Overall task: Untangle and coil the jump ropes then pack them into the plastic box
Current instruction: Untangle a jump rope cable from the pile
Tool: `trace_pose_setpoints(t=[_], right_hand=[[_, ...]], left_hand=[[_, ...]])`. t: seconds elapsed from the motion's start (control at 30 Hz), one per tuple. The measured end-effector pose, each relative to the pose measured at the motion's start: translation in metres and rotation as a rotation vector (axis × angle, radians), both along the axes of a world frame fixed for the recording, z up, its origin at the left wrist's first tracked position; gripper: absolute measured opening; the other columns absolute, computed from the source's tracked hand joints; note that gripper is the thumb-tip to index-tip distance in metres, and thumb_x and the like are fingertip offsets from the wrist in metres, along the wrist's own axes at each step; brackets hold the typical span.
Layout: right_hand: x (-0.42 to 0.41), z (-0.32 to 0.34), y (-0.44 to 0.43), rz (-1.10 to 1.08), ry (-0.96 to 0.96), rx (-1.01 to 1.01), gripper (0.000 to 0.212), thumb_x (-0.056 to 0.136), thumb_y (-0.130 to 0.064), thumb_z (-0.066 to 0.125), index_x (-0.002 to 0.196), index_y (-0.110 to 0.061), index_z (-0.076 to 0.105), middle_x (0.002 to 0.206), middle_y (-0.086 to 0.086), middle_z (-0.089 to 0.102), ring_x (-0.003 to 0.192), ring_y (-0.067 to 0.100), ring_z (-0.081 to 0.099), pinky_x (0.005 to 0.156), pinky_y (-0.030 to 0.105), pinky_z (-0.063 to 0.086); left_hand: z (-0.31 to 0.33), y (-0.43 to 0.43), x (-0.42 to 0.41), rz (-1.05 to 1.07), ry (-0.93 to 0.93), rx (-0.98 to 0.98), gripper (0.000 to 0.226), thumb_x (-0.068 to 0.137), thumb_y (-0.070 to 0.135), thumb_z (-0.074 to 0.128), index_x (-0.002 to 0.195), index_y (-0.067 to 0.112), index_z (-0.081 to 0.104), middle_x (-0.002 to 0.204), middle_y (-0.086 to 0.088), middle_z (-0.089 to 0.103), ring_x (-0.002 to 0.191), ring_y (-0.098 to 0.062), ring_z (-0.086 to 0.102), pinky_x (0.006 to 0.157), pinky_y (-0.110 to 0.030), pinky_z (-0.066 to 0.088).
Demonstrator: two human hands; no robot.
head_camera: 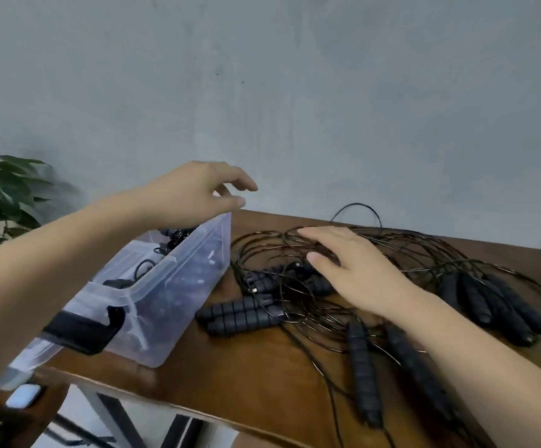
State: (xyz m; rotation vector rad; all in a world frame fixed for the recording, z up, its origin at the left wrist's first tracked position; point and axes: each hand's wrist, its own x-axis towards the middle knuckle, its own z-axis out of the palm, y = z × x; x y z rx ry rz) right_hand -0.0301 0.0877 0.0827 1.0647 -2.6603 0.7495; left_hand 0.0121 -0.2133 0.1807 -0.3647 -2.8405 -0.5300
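A clear plastic box point(178, 286) with a black latch point(85, 331) stands on the left of the wooden table, with some black rope inside it. My left hand point(194, 192) hovers over the box's far corner, fingers loosely curved, holding nothing. To the right lies a tangle of thin black jump ropes point(408, 253) with several ribbed black handles point(240, 313). My right hand point(353, 270) lies flat on the middle of the tangle with straight fingers. More handles point(363, 370) lie near the front edge, and a bunch of handles point(495, 305) lies at the right.
The wooden table point(256, 379) meets a grey wall at the back. A leafy plant point(0, 195) stands at the far left. A small white case point(23, 396) lies on a lower surface at the bottom left. Metal table legs show below the front edge.
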Motion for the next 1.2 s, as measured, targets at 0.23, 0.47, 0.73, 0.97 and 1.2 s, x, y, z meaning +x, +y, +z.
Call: trace_pose_setpoints(t=[0.23, 0.47, 0.73, 0.97, 1.2], right_hand=[[0.022, -0.032, 0.084, -0.23, -0.052, 0.045, 0.047, 0.109, -0.038, 0.056, 0.155, -0.04, 0.051, 0.155, -0.018, 0.051, 0.144, 0.004, 0.043, 0.117, 0.025, 0.035], [0.057, -0.077, 0.142, -0.441, -0.084, 0.034, 0.041, 0.102, -0.054, 0.058, 0.141, -0.041, 0.06, 0.127, -0.023, 0.058, 0.122, 0.001, 0.058, 0.102, 0.026, 0.052], [0.065, -0.094, 0.136, -0.512, -0.276, 0.243, 0.056, 0.081, -0.083, 0.062, 0.113, -0.038, 0.051, 0.084, -0.013, 0.064, 0.075, 0.004, 0.062, 0.058, 0.026, 0.046], [0.041, -0.087, 0.146, -0.38, -0.461, -0.113, 0.022, 0.082, -0.047, 0.076, 0.094, -0.033, 0.064, 0.079, -0.002, 0.073, 0.072, 0.014, 0.07, 0.073, 0.044, 0.06], [-0.001, -0.051, 0.159, 0.025, -0.649, -0.708, 0.018, 0.093, -0.02, 0.071, 0.102, -0.007, 0.063, 0.086, 0.016, 0.067, 0.068, 0.027, 0.061, 0.068, 0.038, 0.052]], left_hand=[[-0.043, 0.079, 0.014, -0.113, -0.081, 0.018, 0.027, 0.102, 0.045, 0.062, 0.129, 0.045, 0.066, 0.113, 0.028, 0.07, 0.105, 0.013, 0.063, 0.096, -0.02, 0.052], [-0.126, 0.14, 0.014, -0.243, -0.149, 0.012, 0.036, 0.098, 0.033, 0.072, 0.13, 0.046, 0.065, 0.12, 0.026, 0.066, 0.107, 0.011, 0.062, 0.093, -0.019, 0.053], [-0.18, 0.189, -0.002, -0.212, -0.032, 0.176, 0.015, 0.099, 0.037, 0.069, 0.113, 0.042, 0.072, 0.113, 0.024, 0.063, 0.107, 0.004, 0.059, 0.1, -0.029, 0.052], [-0.183, 0.211, -0.034, -0.36, -0.048, 0.196, 0.062, 0.087, 0.004, 0.065, 0.135, 0.043, 0.063, 0.136, 0.027, 0.055, 0.135, 0.003, 0.046, 0.116, -0.019, 0.035], [-0.17, 0.219, -0.081, -0.268, -0.037, 0.512, 0.004, 0.103, 0.03, 0.065, 0.104, 0.03, 0.069, 0.098, 0.011, 0.074, 0.097, -0.011, 0.068, 0.096, -0.04, 0.054]])
